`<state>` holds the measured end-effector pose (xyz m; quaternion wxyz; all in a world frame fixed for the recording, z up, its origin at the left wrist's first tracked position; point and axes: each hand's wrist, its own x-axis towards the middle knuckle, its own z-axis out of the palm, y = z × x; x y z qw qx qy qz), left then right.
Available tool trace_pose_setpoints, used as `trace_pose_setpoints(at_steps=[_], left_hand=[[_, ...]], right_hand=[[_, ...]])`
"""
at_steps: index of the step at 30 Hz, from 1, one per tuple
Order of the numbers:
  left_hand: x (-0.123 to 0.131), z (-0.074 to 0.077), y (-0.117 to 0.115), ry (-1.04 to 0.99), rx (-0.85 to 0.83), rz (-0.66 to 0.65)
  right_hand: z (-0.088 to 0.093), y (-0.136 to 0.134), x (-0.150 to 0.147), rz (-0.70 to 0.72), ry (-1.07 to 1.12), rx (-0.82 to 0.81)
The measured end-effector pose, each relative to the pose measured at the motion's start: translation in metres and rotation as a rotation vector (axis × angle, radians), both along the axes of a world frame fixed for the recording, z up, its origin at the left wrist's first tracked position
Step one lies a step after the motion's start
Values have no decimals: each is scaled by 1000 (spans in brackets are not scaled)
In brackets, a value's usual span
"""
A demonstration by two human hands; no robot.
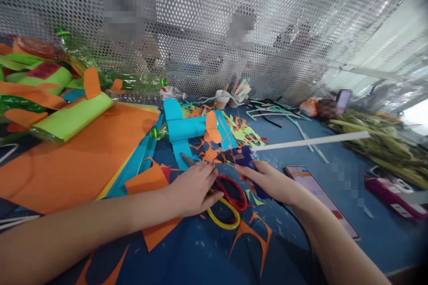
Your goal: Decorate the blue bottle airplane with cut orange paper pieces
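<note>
My right hand point(267, 180) is wrapped round a blue glue gun point(245, 155). A long white glue stick point(314, 142) juts from its back to the right, and its nozzle points left. Close to the nozzle, my left hand point(197, 187) has its fingers drawn together over the table; what they hold, if anything, is hidden. Just beyond the fingertips is a small orange paper piece point(210, 153). Scissors with red and yellow handles point(239, 207) lie partly beneath my left hand. Behind it rests a bottle wrapped in blue paper point(189, 128) with an orange paper propeller point(211, 128).
Large orange sheets point(83, 160) cover the left side, with a green-wrapped bottle point(73, 118) on top. A phone point(321, 198) lies right of my hand. Cups of sticks point(240, 95) stand by the perforated metal screen point(200, 18). Paper scraps point(254, 238) are strewn about.
</note>
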<state>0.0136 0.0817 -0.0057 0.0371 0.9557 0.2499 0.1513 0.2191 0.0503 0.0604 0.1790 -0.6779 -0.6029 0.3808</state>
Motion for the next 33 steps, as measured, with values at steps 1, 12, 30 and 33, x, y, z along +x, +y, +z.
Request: trace_pose_setpoints(at_steps=[1, 12, 30, 33], left_hand=[[0, 1, 0, -9, 1, -2], [0, 1, 1, -3, -33, -12], [1, 2, 1, 28, -28, -12], [1, 1, 1, 22, -47, -13]], right_hand=[[0, 1, 0, 9, -17, 2], [5, 0, -2, 101, -80, 26], [11, -4, -9, 81, -37, -63], [13, -5, -3, 20, -55, -102]])
